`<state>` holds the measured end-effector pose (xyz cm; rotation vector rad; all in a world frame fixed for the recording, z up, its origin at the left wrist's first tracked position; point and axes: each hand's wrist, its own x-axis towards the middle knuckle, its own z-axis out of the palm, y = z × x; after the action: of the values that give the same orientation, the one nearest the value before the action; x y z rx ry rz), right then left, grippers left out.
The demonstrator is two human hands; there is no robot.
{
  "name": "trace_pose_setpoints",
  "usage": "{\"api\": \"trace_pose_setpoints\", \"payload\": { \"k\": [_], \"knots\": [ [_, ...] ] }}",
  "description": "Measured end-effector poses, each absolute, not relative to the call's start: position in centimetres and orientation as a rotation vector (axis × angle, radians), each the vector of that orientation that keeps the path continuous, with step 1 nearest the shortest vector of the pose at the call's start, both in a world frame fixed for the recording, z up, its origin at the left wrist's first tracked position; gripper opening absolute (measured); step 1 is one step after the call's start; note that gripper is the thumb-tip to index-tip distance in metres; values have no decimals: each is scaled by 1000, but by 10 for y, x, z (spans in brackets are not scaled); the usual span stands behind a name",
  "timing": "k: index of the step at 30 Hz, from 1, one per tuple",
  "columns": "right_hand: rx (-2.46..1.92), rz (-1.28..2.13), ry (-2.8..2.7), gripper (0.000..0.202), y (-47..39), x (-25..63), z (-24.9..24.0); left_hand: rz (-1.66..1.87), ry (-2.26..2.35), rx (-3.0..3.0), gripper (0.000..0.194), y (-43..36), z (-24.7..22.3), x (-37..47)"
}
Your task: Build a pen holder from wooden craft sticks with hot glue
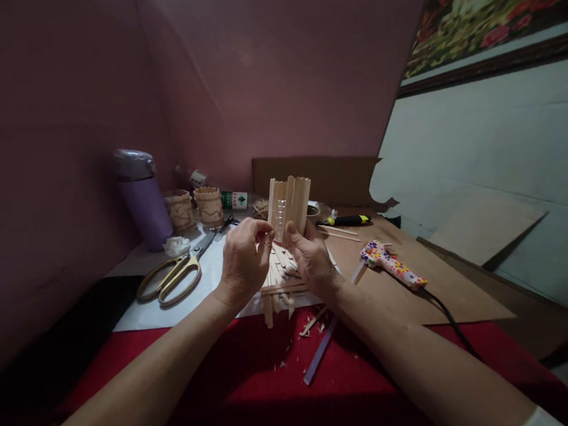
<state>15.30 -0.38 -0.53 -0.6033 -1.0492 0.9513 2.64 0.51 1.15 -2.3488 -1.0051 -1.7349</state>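
My right hand (313,257) grips a holder made of upright wooden craft sticks (297,202) near its lower end, thumb across the front. A strip of clear ridged plastic (279,220) shows in a gap between the sticks. At the gap's left, my left hand (248,253) has its thumb and fingers pinched together, close to the holder's lower edge; anything between the fingertips is too small to make out. Below both hands lies a loose pile of craft sticks (284,286), some of them broken.
Gold-handled scissors (179,276), a purple flask (145,206) and two stick-covered cups (208,207) stand or lie at left. Right, on cardboard (453,297), are a flower-patterned glue gun (392,266) with a cord and a black-yellow cutter (348,221). A glue stick (320,353) lies on red cloth (259,369).
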Motion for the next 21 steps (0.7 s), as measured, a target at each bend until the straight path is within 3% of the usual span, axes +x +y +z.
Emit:
{"api": "trace_pose_setpoints", "payload": {
  "k": [11, 21],
  "knots": [
    [-693, 744, -1103, 33, -9, 149, -7, -1602, -1152, -2322, 6, 5, 7, 30],
    [-617, 1060, -859, 41, -5, 146, -5, -1341, -1176, -2373, 11, -4, 3, 36]
  ]
}}
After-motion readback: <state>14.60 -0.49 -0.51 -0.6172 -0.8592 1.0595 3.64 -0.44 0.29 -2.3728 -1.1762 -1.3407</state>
